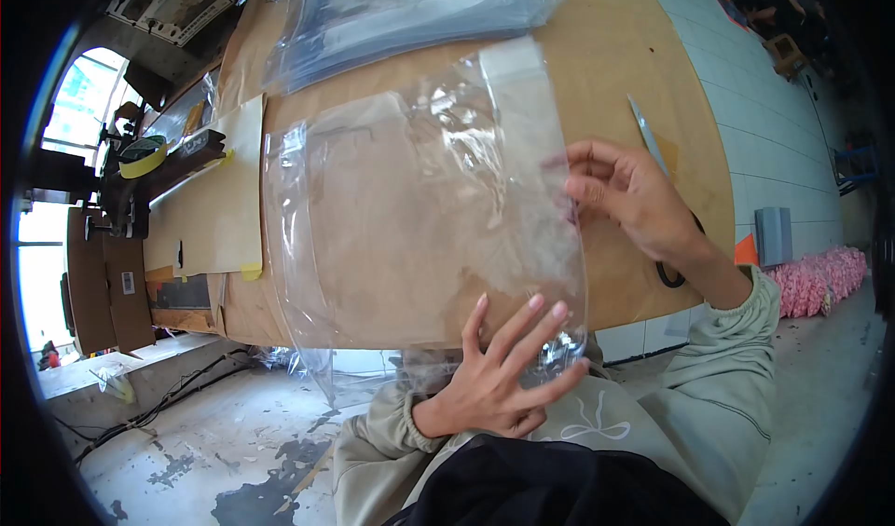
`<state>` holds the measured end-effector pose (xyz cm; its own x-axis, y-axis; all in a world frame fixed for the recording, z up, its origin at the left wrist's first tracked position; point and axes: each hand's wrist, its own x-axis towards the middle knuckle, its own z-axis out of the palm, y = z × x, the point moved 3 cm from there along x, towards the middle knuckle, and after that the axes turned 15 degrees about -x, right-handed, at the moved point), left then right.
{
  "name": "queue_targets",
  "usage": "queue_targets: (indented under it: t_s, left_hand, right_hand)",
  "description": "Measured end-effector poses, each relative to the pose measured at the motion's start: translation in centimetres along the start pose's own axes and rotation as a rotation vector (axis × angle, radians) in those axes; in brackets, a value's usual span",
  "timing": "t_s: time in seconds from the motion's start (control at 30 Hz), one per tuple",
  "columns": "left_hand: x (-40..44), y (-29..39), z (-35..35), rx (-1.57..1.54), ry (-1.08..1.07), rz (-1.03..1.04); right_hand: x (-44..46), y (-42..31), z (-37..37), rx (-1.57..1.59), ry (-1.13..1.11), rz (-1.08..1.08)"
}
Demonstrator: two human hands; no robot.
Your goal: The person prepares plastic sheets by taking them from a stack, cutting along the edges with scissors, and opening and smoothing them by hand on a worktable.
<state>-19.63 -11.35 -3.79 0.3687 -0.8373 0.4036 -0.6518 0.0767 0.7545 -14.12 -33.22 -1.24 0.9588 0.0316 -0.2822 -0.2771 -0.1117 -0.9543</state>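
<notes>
A large clear plastic bag [373,209] is spread over the brown-covered table, its near edge hanging past the table's front. My right hand [629,200] pinches the bag's right edge between thumb and fingers, along a cloudier strip. Near the bag's lower right corner, my left hand [508,372] has its fingers spread against the film and grips nothing. Scissors [643,125] lie on the table by my right hand, which partly hides them; a black handle shows below the wrist.
A stack of clear plastic bags [410,18] lies at the far side of the table [634,51]. To the left are a tan board [214,200] and a dark clamp-like fixture with a yellow tape roll [143,158]. Pink bundled material [816,282] sits on the floor at right.
</notes>
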Motion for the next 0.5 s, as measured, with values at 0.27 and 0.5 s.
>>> queue_targets:
  t_s: [0.27, 0.5]
  left_hand:
    - [2.1, -1.4, -0.2, -0.253, 0.27, 0.104]
    - [1.5, -1.9, 0.8, -0.244, 0.328, 0.105]
  right_hand:
    - [-5.3, 1.4, 2.8, -0.042, -0.035, -0.099]
    - [-7.8, 3.2, 3.8, 0.05, 0.008, 0.093]
